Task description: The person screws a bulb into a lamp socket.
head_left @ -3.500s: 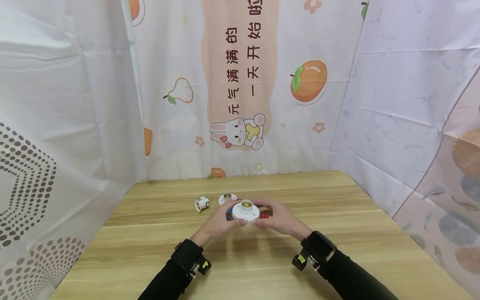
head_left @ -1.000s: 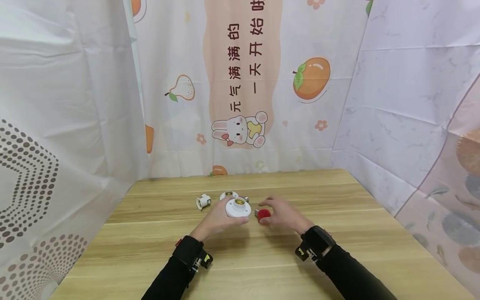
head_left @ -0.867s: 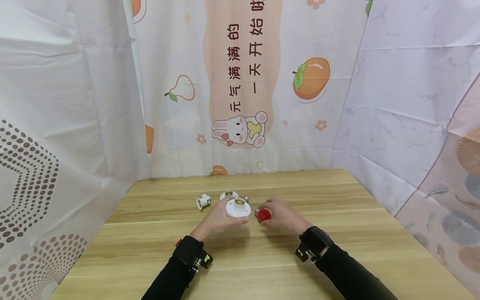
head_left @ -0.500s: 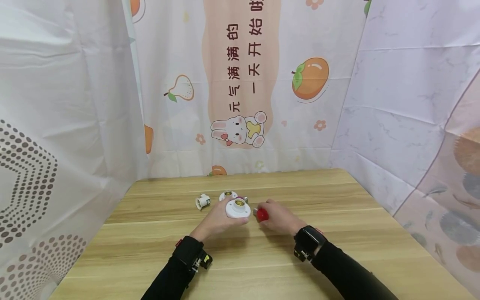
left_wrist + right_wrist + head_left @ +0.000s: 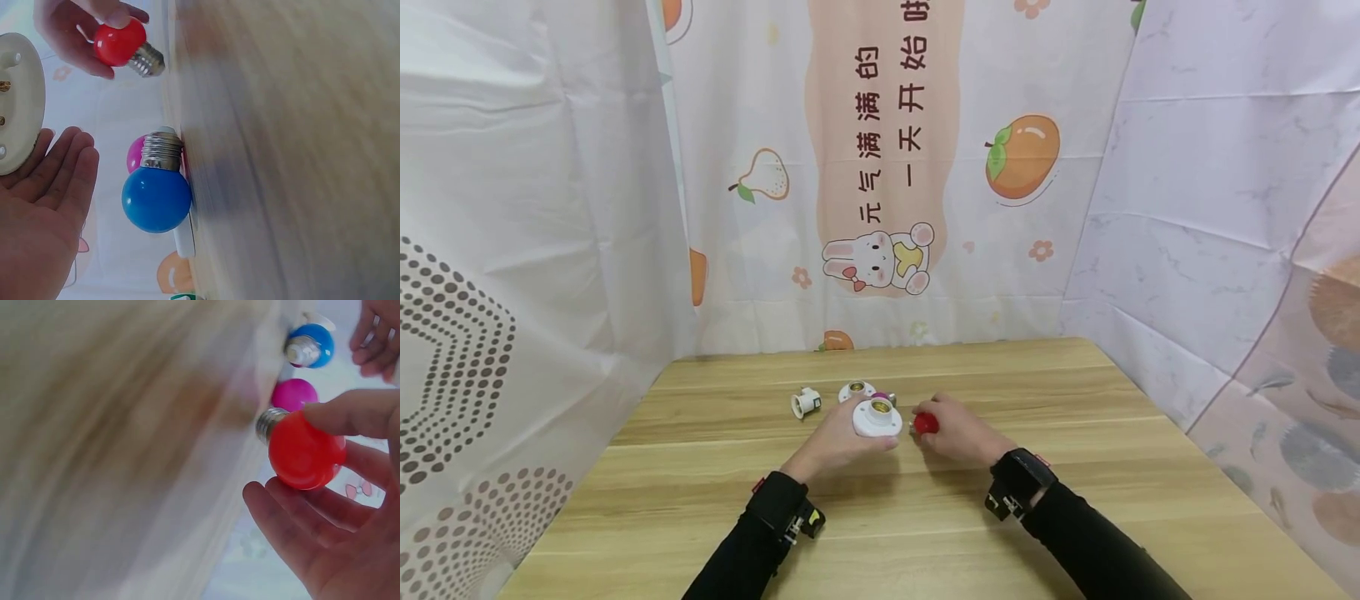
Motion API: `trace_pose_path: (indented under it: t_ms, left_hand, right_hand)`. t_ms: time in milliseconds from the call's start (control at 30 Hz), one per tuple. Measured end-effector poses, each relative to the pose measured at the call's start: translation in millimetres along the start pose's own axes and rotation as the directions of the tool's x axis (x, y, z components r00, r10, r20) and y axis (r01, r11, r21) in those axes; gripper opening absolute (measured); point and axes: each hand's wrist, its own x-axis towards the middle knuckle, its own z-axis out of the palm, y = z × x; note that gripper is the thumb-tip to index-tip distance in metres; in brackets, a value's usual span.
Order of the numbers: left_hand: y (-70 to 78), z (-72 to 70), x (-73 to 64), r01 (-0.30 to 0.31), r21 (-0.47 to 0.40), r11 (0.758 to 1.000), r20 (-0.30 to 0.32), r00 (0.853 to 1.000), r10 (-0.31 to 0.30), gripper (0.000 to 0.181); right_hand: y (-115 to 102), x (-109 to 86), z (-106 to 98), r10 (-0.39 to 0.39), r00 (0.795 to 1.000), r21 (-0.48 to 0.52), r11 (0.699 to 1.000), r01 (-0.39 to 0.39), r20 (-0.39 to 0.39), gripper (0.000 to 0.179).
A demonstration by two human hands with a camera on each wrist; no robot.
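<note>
In the head view my left hand [image 5: 833,442] holds a white round lamp holder [image 5: 877,420] by its rim, its brass-lined socket facing up. The left wrist view shows the underside of that lamp holder [image 5: 17,103] against the fingers. To the right, my right hand [image 5: 958,429] grips a red light bulb [image 5: 927,423] between thumb and fingers. In the right wrist view the red bulb [image 5: 306,453] has its metal screw base turned away from the palm. A blue bulb [image 5: 156,199] and a magenta bulb [image 5: 135,155] lie on the table below the hands.
A second round lamp holder [image 5: 856,390] sits behind the left hand. Left of it lies a white socket [image 5: 806,403] on its side. The wooden table [image 5: 880,533] meets printed curtains [image 5: 745,250] at the back and sides.
Over the last seconds both hands moved apart, the left keeping the lamp holder. My right hand closed its fingers on the red bulb and has since raised it slightly.
</note>
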Motion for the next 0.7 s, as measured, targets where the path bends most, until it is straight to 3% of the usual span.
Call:
trace_pose_path:
  t_ms: [267, 467, 700]
  left_hand:
    - [-1.3, -1.1, 1.2, -0.017, 0.008, 1.000, -0.005, 1.000, 0.017, 0.077]
    - [-2.2, -3.4, 2.8, -0.050, 0.000, 0.999, 0.002, 0.999, 0.050, 0.071]
    - [-2.5, -3.9, 3.5, -0.061, 0.021, 0.998, 0.005, 0.998, 0.061, 0.074]
  right_hand:
    - [-4, 2.1, -12, -0.043, 0.999, 0.125, 0.991, 0.044, -0.016, 0.044]
    - [-12, 2.4, -31, -0.021, 0.997, 0.234, 0.971, 0.040, -0.081, 0.049]
    - [-27, -2.7, -51, -0.007, 0.992, 0.268, 0.963, 0.041, -0.127, 0.045]
